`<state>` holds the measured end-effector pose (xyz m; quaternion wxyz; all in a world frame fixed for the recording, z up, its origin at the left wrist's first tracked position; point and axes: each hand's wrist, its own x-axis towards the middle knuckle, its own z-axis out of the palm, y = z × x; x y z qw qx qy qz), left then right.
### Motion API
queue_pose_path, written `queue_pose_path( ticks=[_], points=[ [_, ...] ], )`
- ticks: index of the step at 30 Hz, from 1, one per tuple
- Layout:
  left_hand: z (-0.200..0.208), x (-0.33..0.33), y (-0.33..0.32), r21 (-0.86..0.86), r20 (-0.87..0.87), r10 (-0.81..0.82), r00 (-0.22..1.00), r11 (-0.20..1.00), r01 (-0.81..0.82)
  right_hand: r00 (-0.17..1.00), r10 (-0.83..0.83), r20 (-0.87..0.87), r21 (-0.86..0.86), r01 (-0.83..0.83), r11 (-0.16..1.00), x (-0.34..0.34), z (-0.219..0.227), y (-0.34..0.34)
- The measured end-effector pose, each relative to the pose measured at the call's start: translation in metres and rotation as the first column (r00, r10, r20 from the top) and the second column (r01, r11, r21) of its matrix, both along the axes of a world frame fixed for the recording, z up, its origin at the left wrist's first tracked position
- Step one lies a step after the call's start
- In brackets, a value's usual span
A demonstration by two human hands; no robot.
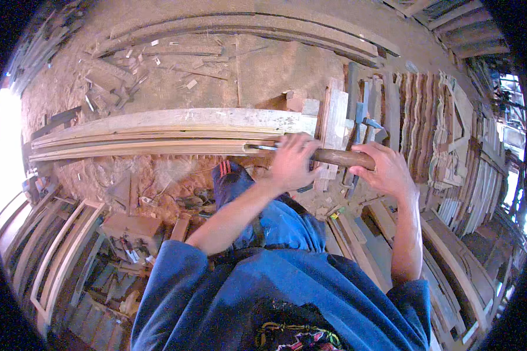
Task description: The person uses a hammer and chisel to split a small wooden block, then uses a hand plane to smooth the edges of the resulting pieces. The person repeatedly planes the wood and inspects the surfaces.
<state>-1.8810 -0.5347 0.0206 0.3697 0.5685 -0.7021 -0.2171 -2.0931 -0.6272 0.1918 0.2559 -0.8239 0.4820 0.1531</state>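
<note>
Wood forms one handle (pixel 338 157) gripped by one left hand (pixel 293 164), one right hand (pixel 387 169).

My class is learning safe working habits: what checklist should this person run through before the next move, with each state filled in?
1. Right hand on the handle: ok, at its rear end.
2. Left hand behind the blade's tip: ok, lying over the handle's front.
3. Tip touching the strip: cannot tell; it shows at the strip's end.
4. Strip clamped: cannot tell.
5. Gloves on: not ok, both hands bare.
6. Ground tidy: not ok, scraps lie beyond the plank.
</note>
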Motion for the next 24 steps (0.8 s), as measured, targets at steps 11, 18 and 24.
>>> queue_pose_path(
  ticks=[11, 18, 24],
  points=[
    [-0.065, 0.245, 0.037, -0.115, 0.561, 0.575, 0.596, 0.767, -0.631, 0.816, 0.515, -0.263, 0.030, -0.526, 0.850, 0.104, -0.104, 0.016],
    [-0.057, 0.247, 0.033, -0.171, 0.528, 0.623, 0.577, 0.743, -0.647, 0.892, 0.392, -0.227, 0.087, -0.382, 0.920, 0.063, -0.076, 0.005],
    [-0.060, 0.244, 0.032, -0.170, 0.545, 0.615, 0.570, 0.747, -0.643, 0.964, 0.259, -0.053, 0.198, -0.244, 0.949, 0.038, -0.075, 0.021]
  ],
)
